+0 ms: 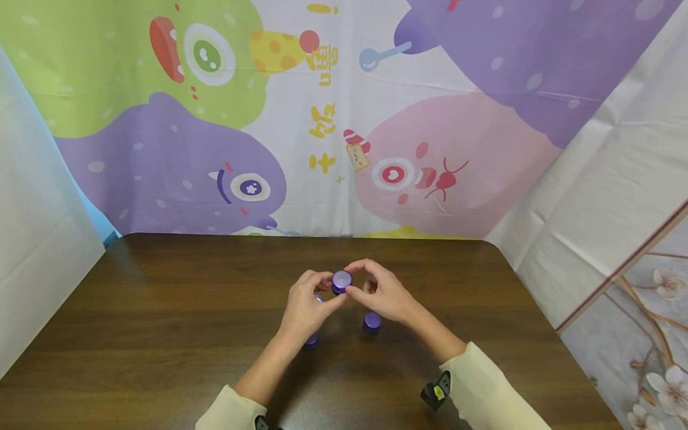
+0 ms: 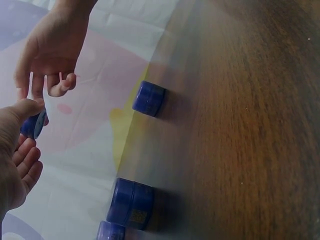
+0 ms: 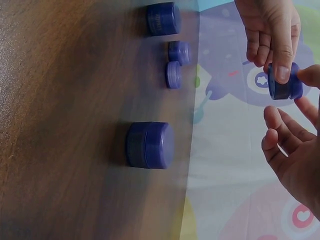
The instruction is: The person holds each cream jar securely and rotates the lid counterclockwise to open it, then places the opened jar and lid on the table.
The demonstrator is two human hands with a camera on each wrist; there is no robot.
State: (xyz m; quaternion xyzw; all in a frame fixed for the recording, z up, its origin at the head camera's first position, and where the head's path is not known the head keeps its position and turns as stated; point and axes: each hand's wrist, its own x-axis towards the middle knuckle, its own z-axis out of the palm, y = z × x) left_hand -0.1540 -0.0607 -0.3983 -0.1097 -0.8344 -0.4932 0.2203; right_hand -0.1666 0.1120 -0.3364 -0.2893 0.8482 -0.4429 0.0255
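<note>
A small purple jar (image 1: 341,282) with a lid is held up above the table, tilted toward the head camera. From its left side, the left hand (image 1: 305,304) pinches it between thumb and fingers. The right hand (image 1: 386,294) grips its lid end with thumb and index finger from the other side. In the right wrist view the jar (image 3: 286,85) lies sideways between the left hand (image 3: 272,35) and the right hand (image 3: 300,165). Its lid appears seated, though fingers cover part of the rim.
On the brown table (image 1: 161,298) another purple jar (image 1: 372,322) stands below the right hand. A further jar (image 1: 311,341) is partly hidden by the left wrist. The right wrist view also has a large jar (image 3: 163,19), a small one (image 3: 179,52) and a flat purple piece (image 3: 173,75).
</note>
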